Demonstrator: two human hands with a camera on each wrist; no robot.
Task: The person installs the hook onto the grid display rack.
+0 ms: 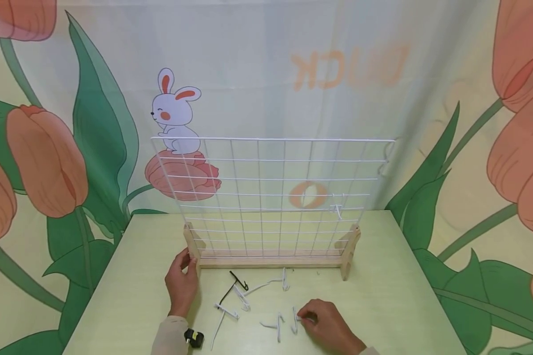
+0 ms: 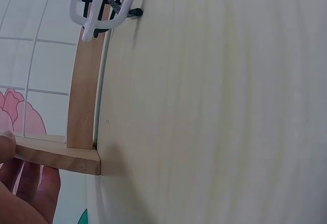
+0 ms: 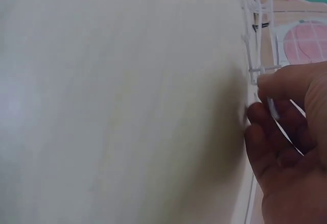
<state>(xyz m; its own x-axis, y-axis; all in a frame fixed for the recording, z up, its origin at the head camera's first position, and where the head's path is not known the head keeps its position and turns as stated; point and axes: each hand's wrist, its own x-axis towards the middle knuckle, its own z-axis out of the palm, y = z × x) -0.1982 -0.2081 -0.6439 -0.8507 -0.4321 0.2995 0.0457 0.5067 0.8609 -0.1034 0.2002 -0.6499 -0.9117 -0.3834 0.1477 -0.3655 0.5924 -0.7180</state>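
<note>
A white wire grid panel [image 1: 271, 160] stands upright in a wooden base [image 1: 271, 264]. My left hand [image 1: 182, 281] grips the base's left end piece [image 2: 61, 158], thumb on one face and fingers on the other. Low on the right, my right hand [image 1: 328, 323] pinches a white wire hook [image 1: 294, 320] at the table. Beside it lies another white hook [image 1: 278, 327]. Farther left, several white hooks [image 1: 226, 311] and a black hook [image 1: 225, 294] lie loosely together. One white hook [image 1: 337, 209] hangs on the grid's right side.
The pale table [image 1: 395, 296] reaches back to a hanging cloth [image 1: 257, 59] printed with tulips and a rabbit. A small black device [image 1: 194, 338] sits at the left sleeve [image 1: 171, 335]. The base's right end piece [image 1: 348, 254] stands beyond my right hand.
</note>
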